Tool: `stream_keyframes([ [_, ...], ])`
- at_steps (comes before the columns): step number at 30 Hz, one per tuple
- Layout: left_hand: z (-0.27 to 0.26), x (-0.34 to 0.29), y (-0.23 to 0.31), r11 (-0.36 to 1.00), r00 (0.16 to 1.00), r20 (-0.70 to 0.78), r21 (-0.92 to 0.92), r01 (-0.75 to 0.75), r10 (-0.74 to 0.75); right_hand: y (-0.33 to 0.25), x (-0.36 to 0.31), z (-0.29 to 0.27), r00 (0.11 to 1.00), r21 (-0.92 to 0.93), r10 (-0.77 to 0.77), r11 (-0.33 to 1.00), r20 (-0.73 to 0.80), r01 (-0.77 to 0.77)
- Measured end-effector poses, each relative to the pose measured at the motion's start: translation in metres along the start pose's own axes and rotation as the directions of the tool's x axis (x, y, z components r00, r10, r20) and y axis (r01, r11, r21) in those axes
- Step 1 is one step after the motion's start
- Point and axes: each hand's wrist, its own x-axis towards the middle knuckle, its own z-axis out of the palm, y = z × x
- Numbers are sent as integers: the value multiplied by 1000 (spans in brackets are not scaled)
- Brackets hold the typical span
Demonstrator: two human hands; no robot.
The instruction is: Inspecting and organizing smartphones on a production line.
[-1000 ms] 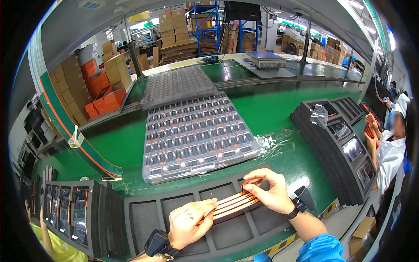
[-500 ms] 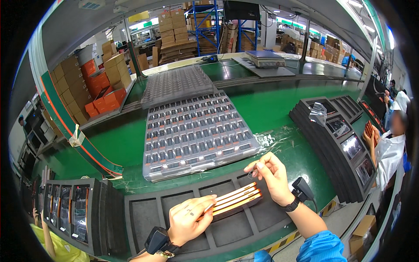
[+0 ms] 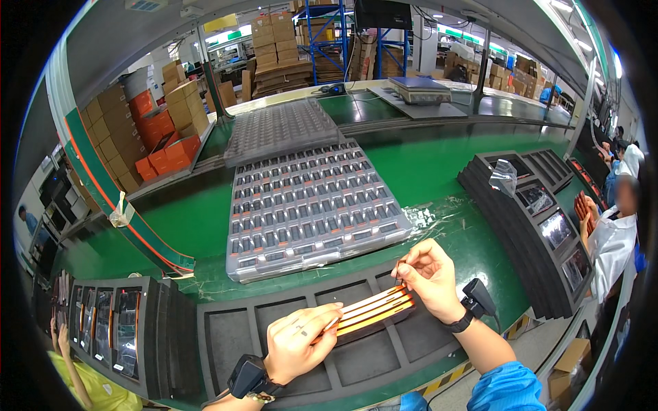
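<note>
My left hand is closed on the near end of a fanned stack of several thin, flat, orange-edged pieces. The stack slants up to the right over a black foam tray with rectangular recesses. At its far end my right hand pinches a small thin dark piece between thumb and forefinger; its exact kind is too small to make out. Beyond the hands lies a clear plastic blister tray holding rows of small dark parts with orange bits.
Another clear tray overlaps it behind. Stacks of black foam trays stand at right and left, with film-covered dark panels in them. A scale sits at the back. Co-workers are at the right and lower left.
My right hand has closed in slightly toward the stack's far end, and the small dark piece now hangs upright from its fingertips. The left hand keeps its hold, the stack turned slightly.
</note>
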Motion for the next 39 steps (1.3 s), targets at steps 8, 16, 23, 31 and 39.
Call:
stream_keyframes([
  [8,-1,2,-1,1000,1000,-2,5,-21,21,-3,-2,1,1000,-174,7,985,-18,-10],
  [16,-2,2,0,999,999,9,20,-32,31,0,-2,1,999,-283,-35,958,28,41],
  [23,-2,2,-2,997,998,17,40,-61,60,-15,1,5,985,-539,-78,829,154,150],
  [31,-3,2,-1,997,998,20,47,-63,62,-14,4,3,933,-571,-156,755,324,324],
  [39,-2,1,-2,996,997,20,48,-70,69,-15,4,4,931,-581,-172,741,322,337],
])
